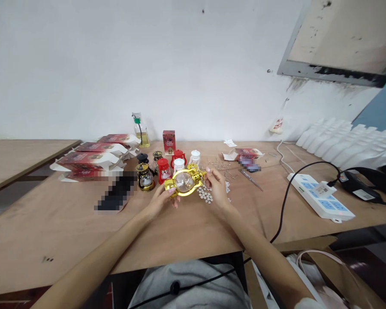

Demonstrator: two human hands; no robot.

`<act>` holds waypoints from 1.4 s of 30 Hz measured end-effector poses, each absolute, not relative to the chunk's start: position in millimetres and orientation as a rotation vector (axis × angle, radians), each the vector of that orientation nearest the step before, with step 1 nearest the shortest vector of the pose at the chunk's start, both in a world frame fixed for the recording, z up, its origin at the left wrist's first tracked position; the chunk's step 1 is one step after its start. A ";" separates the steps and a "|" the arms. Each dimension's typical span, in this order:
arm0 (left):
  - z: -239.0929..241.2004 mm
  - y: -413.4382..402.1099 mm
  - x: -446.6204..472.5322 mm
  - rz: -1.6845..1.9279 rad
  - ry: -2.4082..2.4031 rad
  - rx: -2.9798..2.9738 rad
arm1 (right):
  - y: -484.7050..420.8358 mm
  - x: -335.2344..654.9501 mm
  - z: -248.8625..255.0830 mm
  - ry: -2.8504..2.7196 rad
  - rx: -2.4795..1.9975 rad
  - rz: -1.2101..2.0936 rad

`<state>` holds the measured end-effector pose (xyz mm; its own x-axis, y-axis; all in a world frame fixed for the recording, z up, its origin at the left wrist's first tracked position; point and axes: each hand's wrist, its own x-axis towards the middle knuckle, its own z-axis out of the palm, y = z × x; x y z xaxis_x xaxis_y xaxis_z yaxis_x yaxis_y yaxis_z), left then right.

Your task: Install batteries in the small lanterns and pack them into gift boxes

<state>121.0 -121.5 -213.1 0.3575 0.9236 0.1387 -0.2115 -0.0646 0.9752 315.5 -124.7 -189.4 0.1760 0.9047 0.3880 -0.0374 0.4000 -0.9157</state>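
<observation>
A shiny gold toy lantern with a clear globe lies tilted sideways between my hands, above the table. My left hand grips its base, fingers wrapped underneath. At its top end, my right hand pinches near the cap; whether a small part is also between those fingers I cannot tell. Behind stand several small lanterns: a dark gold one, a red one and a white one among them. Small pale discs lie on the table by my right hand, with thin metal wire pieces beyond.
Red and white cartons are piled at left, near a bottle of yellowish liquid. One red box stands by the wall. Tweezers, an opened carton and a white power strip with a black cable lie at right.
</observation>
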 end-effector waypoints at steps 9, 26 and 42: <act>-209.6 -125.5 124.0 1.092 0.731 1.166 | -87.2 375.1 -160.0 -1.077 -0.981 0.593; -207.6 -127.3 123.0 1.079 0.724 1.028 | 30.9 373.7 -190.7 -1.734 -1.853 0.274; -207.1 -134.8 127.2 1.561 0.857 1.658 | -82.1 326.7 -146.3 -1.463 -1.054 0.076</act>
<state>127.2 -134.8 -207.1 0.0578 0.8399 0.5396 0.0046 -0.5407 0.8412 326.7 -82.1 -146.3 0.1887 0.6240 0.7583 0.5424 0.5775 -0.6102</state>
